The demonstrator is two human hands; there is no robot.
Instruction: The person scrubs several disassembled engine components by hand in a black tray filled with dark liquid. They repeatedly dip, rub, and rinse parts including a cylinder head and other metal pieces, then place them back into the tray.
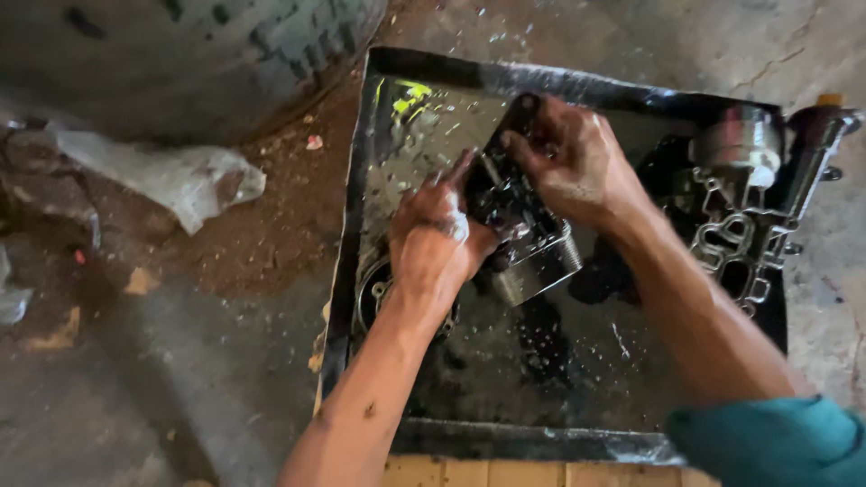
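Both hands gripping a greasy metal engine part (528, 243) over the black wash tray (469, 442): left hand (433, 239) fingers wrapped tight, right hand (573, 162) clamped on its top end.

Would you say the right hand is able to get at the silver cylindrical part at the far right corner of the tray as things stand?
Probably not straight away: the right hand grips the dark metal part together with the left hand. Once it lets go, the silver cylindrical part lies uncovered close beside its forearm.

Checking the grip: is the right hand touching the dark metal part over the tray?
Touching. The head view shows the right hand wrapped over the top of the metal part, fingers pressed on it, while the left hand grips it from the other side.
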